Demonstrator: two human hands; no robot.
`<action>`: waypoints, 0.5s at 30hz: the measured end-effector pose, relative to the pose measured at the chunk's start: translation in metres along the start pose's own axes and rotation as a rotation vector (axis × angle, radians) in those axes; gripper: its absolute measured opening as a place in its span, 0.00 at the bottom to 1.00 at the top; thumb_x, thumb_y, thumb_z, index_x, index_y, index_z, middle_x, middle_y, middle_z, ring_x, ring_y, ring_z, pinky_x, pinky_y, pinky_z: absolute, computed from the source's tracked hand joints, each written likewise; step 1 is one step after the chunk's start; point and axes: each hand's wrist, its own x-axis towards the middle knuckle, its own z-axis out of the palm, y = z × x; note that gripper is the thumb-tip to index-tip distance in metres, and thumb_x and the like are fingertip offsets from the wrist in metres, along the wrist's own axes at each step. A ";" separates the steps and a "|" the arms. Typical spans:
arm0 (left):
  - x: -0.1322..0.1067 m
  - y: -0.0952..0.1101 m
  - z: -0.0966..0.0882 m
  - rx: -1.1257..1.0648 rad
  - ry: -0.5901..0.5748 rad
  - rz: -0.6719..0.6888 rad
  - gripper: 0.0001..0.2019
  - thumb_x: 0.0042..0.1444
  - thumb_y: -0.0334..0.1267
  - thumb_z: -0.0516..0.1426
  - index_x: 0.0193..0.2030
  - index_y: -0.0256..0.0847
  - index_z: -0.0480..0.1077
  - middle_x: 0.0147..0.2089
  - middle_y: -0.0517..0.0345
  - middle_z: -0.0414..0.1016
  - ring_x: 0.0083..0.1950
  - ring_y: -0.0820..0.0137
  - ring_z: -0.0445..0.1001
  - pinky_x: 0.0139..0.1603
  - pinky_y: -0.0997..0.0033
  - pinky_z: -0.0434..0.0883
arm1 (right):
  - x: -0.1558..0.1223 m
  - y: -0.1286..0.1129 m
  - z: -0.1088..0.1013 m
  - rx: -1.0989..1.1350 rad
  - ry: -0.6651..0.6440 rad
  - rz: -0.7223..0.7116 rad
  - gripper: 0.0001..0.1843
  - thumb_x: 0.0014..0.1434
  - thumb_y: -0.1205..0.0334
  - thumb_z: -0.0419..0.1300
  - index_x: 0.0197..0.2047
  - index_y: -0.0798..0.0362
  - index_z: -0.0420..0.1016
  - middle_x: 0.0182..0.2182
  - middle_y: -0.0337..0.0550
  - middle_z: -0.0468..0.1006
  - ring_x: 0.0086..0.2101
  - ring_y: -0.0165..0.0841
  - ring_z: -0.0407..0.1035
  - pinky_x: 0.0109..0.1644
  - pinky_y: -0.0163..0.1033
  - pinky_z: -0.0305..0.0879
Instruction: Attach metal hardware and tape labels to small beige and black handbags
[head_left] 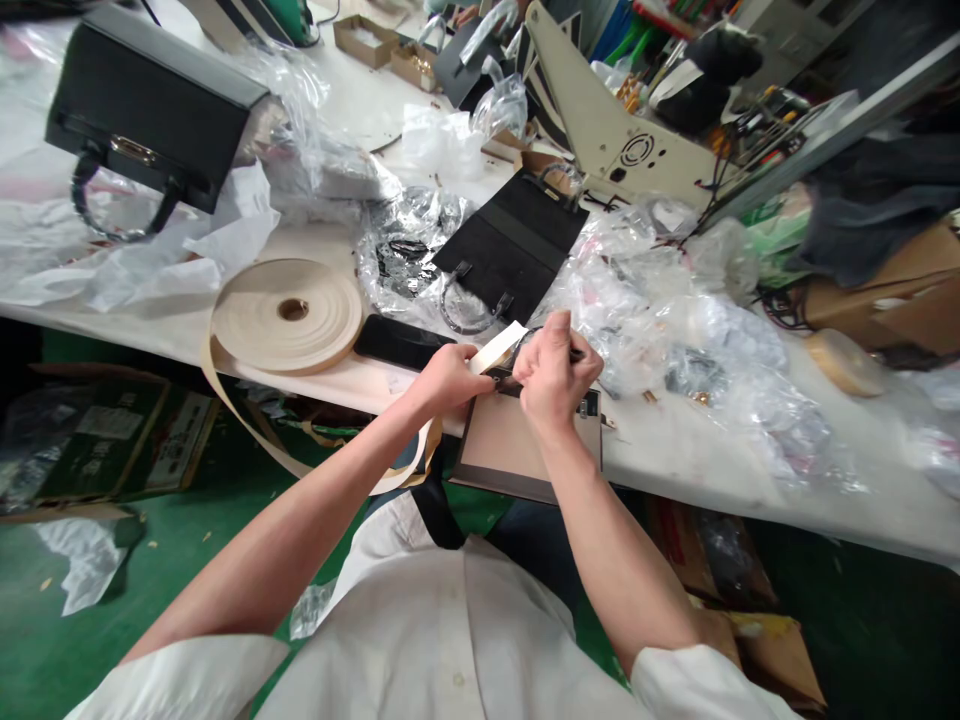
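Observation:
My left hand pinches a cream tape strip, whose free end points up toward my other hand. From there the strip droops below the table edge and curves back to a large tape roll lying flat on the left. My right hand is closed in a fist just right of the strip's end. Something dark shows at its fingers, too hidden to name. Beneath both hands a tan-faced panel with dark edges overhangs the table's front edge. Beyond them a black bag piece with handles lies flat.
A black handbag sits at the back left. A black phone lies beside the roll. Clear plastic wrapping covers much of the right side. A beige machine stands behind. A smaller tape roll is at far right.

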 end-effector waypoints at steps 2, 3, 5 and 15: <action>-0.001 -0.001 0.002 -0.026 0.009 0.007 0.11 0.49 0.34 0.69 0.40 0.34 0.82 0.24 0.64 0.72 0.25 0.71 0.67 0.26 0.74 0.59 | 0.006 -0.005 -0.002 0.061 0.090 -0.093 0.43 0.67 0.21 0.62 0.21 0.45 0.51 0.16 0.30 0.51 0.15 0.26 0.50 0.16 0.38 0.48; -0.001 -0.002 0.003 -0.038 0.012 0.011 0.11 0.49 0.34 0.70 0.40 0.34 0.82 0.24 0.64 0.72 0.25 0.71 0.67 0.26 0.74 0.59 | 0.009 -0.007 -0.003 0.088 0.108 -0.111 0.43 0.68 0.21 0.62 0.22 0.45 0.49 0.16 0.29 0.49 0.14 0.26 0.47 0.15 0.38 0.46; -0.002 -0.004 0.004 -0.054 0.020 0.011 0.12 0.48 0.34 0.70 0.40 0.35 0.83 0.24 0.64 0.72 0.25 0.71 0.67 0.27 0.74 0.59 | 0.014 -0.009 -0.005 0.119 0.081 -0.076 0.44 0.67 0.21 0.63 0.22 0.44 0.47 0.16 0.28 0.47 0.13 0.25 0.45 0.14 0.38 0.43; -0.005 -0.007 0.005 -0.123 0.012 -0.003 0.14 0.50 0.33 0.70 0.45 0.36 0.82 0.25 0.64 0.74 0.23 0.72 0.68 0.25 0.75 0.59 | 0.059 0.030 0.005 0.184 0.116 0.295 0.47 0.61 0.19 0.69 0.25 0.44 0.43 0.15 0.24 0.46 0.13 0.23 0.44 0.12 0.35 0.41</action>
